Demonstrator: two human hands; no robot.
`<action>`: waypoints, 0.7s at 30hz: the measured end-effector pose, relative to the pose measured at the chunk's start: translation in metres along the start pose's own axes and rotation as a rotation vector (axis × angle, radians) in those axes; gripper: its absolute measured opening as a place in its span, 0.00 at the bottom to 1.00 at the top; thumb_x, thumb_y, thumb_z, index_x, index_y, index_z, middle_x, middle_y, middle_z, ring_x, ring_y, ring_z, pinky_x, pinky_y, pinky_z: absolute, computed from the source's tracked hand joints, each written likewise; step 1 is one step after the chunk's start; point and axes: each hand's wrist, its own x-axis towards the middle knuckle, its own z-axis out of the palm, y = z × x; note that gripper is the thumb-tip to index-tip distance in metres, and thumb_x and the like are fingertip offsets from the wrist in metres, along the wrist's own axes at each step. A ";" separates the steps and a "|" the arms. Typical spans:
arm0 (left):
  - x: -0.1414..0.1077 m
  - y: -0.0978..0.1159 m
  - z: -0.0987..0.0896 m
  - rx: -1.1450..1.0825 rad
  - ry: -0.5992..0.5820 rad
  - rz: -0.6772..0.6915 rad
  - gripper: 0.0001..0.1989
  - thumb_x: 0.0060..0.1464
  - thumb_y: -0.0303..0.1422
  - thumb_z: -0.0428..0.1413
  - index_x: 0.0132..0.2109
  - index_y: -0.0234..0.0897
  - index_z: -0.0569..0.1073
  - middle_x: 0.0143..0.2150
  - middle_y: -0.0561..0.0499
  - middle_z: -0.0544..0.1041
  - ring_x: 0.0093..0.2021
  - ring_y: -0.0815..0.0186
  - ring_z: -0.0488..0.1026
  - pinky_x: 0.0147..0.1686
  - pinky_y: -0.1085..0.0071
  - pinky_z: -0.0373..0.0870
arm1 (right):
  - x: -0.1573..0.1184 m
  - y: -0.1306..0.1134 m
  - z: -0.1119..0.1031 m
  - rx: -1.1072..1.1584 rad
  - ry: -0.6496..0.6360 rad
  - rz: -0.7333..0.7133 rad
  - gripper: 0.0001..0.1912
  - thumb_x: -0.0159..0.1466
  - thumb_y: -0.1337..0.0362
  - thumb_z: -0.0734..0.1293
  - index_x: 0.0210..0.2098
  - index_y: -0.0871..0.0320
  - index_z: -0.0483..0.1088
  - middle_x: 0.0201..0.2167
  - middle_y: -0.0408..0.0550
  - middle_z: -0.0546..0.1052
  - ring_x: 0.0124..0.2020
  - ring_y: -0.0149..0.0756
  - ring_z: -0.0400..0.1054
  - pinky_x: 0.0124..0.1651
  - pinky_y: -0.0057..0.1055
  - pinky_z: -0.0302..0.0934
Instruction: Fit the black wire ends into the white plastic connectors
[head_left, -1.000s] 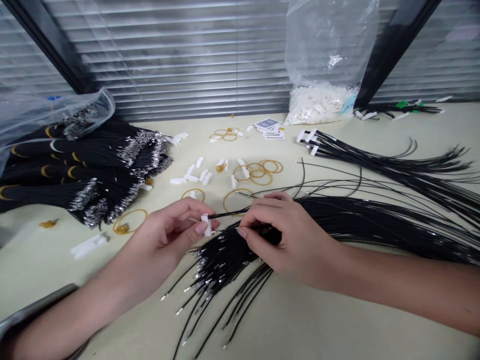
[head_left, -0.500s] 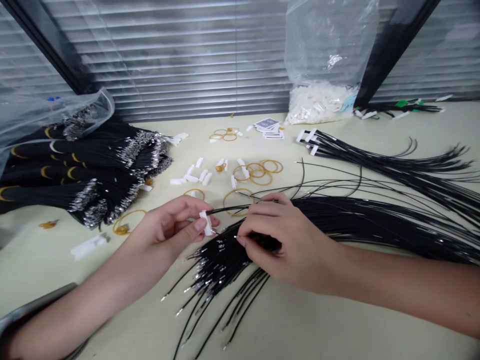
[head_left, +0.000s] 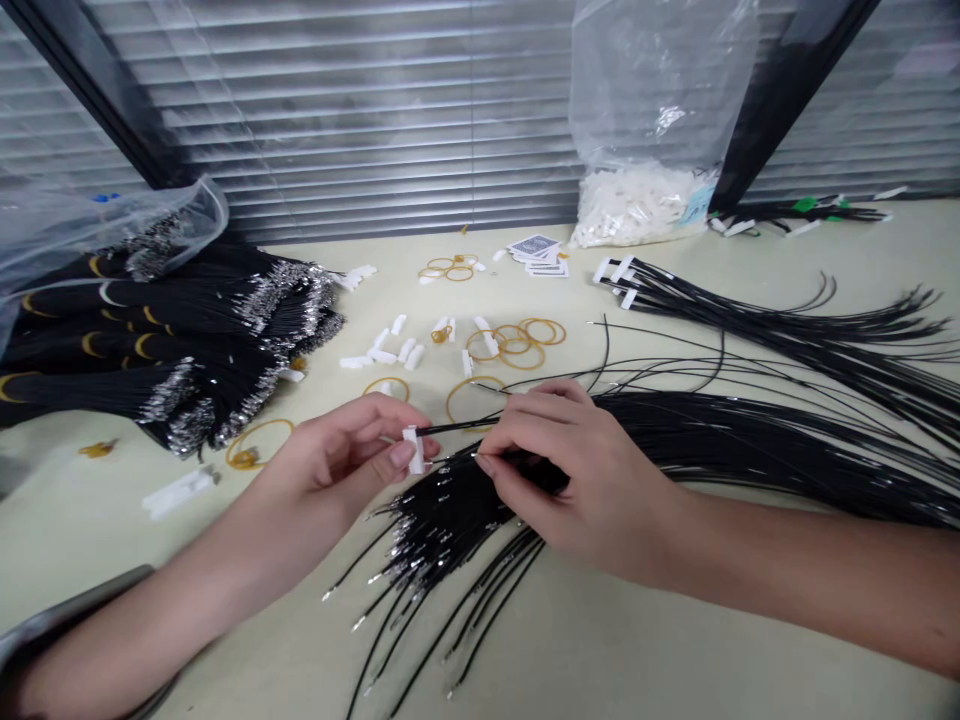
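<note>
Between the thumb and fingers of my left hand (head_left: 352,450) is a small white connector (head_left: 414,450), with black wires running from it toward the right. My right hand (head_left: 562,470) is closed in a pinch on a black wire, whose small metal tip (head_left: 478,455) shows at the fingertips, a short way right of the connector. Under and beside my right hand lies a thick bundle of black wires (head_left: 697,440), its metal-tipped ends fanned out toward the lower left.
Tied black wire bundles (head_left: 172,330) lie at the left. Loose white connectors (head_left: 382,355) and yellow rubber bands (head_left: 517,345) are behind my hands. A clear bag of white parts (head_left: 637,205) stands at the back; wires with white connectors (head_left: 697,300) lie at the right.
My right hand has shifted slightly up and to the right, with the wire tip in its pinch. My left hand and the connector have moved very little.
</note>
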 end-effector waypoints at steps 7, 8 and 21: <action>0.000 -0.003 -0.001 0.061 -0.015 -0.022 0.14 0.54 0.45 0.55 0.42 0.41 0.70 0.36 0.52 0.76 0.37 0.67 0.70 0.35 0.77 0.65 | 0.000 -0.001 -0.001 0.021 0.004 -0.010 0.04 0.58 0.74 0.62 0.28 0.61 0.65 0.24 0.39 0.67 0.27 0.24 0.59 0.44 0.29 0.50; 0.000 -0.003 -0.001 0.058 -0.018 -0.021 0.14 0.54 0.45 0.55 0.42 0.41 0.70 0.36 0.52 0.76 0.38 0.66 0.71 0.35 0.77 0.65 | 0.000 -0.001 -0.001 0.021 -0.003 -0.007 0.04 0.57 0.75 0.62 0.28 0.62 0.65 0.24 0.39 0.66 0.27 0.24 0.59 0.44 0.29 0.50; -0.001 0.000 0.001 0.041 -0.007 -0.021 0.14 0.54 0.44 0.56 0.41 0.40 0.70 0.37 0.51 0.76 0.38 0.67 0.71 0.36 0.77 0.66 | 0.001 -0.002 -0.001 0.020 -0.012 0.013 0.05 0.57 0.74 0.62 0.26 0.62 0.65 0.22 0.38 0.66 0.26 0.24 0.57 0.41 0.31 0.49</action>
